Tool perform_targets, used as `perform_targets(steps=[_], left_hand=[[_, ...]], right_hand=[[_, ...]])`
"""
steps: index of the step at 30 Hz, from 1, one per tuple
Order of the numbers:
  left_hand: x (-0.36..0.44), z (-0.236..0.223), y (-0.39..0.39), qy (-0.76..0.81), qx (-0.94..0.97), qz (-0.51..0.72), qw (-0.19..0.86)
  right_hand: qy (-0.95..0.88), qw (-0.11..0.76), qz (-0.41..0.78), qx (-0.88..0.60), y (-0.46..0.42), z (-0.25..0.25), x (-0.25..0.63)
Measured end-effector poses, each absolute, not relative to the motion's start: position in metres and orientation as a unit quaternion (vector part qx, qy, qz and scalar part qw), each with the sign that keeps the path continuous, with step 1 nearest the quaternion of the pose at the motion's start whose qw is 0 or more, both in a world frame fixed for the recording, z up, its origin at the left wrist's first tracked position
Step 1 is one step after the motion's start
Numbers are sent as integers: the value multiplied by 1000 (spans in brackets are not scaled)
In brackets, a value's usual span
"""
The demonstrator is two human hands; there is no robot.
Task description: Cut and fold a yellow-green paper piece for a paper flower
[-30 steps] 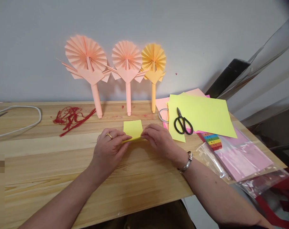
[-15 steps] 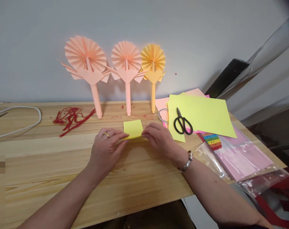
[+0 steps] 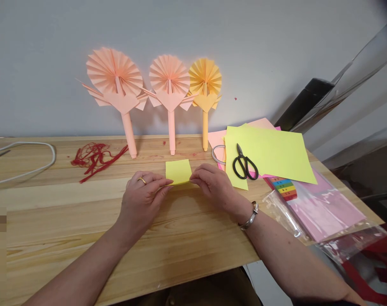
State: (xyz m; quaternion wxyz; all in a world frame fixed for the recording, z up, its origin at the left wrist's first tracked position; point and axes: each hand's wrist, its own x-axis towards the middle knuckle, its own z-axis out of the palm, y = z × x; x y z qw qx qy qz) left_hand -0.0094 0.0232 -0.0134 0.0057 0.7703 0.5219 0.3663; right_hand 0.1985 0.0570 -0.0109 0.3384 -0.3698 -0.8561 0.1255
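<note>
A small piece of yellow paper (image 3: 178,171) is held just above the wooden table (image 3: 66,238), its near edge folded into a narrow strip. My left hand (image 3: 145,193) pinches the left end of that edge between thumb and fingers. At the right end, my right hand (image 3: 212,185) pinches the same edge; its fingertips partly cover the corner. To the right of my right hand, black-handled scissors (image 3: 241,163) lie on a stack of yellow paper sheets (image 3: 273,148).
Two pink paper fans (image 3: 114,72) (image 3: 169,78) and an orange one (image 3: 205,78) lean on the wall. Left of them lie red threads (image 3: 94,157) and a white cable (image 3: 55,155). Packaged pink paper (image 3: 324,208) overhangs the right edge. Beneath the sheets is a white ring (image 3: 214,154).
Almost nothing differs. Both hands keep their pinch on the near edge of the yellow paper, in practically the same spot.
</note>
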Motion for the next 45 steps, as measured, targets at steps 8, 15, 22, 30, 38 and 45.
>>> perform_targets(steps=[8,15,22,30,38,45], left_hand=[[-8,-11,22,509,766,391,22],[-4,-3,20,574,626,400,344],[-7,-2,24,554,356,392,643],[-5,0,26,508,269,381,724],[-5,0,26,509,266,393,718],[-6,1,27,502,291,390,715]], right_hand=[[-849,346,142,-372,56,-11,200],[-811,391,230,-369,54,-8,198],[-696,398,431,-414,55,-7,195],[-577,353,582,-450,54,3,194],[-561,356,589,-460,54,5,193],[-550,360,582,-479,55,5,194]])
